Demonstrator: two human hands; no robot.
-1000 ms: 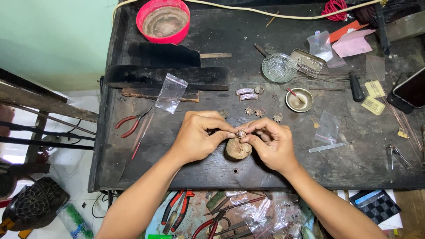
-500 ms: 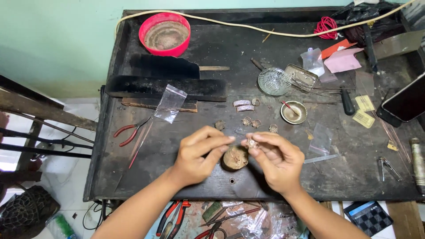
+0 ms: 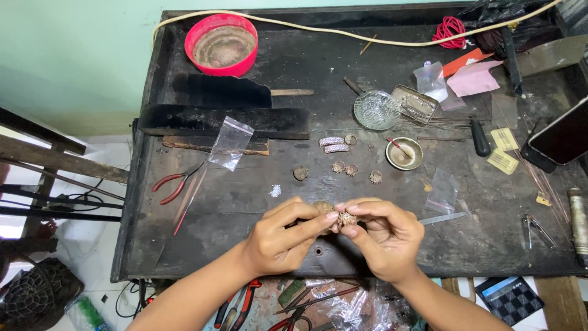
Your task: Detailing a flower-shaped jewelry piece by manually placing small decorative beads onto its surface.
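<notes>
My left hand and my right hand meet at the front of the dark workbench. Between their fingertips they pinch a small round jewelled piece. A brownish lump shows just behind the left fingertips. Farther back on the bench lie two pale band rings and several small round jewelled pieces.
Red-handled pliers and a clear plastic bag lie left. A red bowl, glass dish, small brass dish, metal tin, phone and tweezers sit around the bench. More tools fill the drawer below.
The view has shifted so the bench appears lower and closer. Both hands stay together on the small piece, working it with the fingertips.
</notes>
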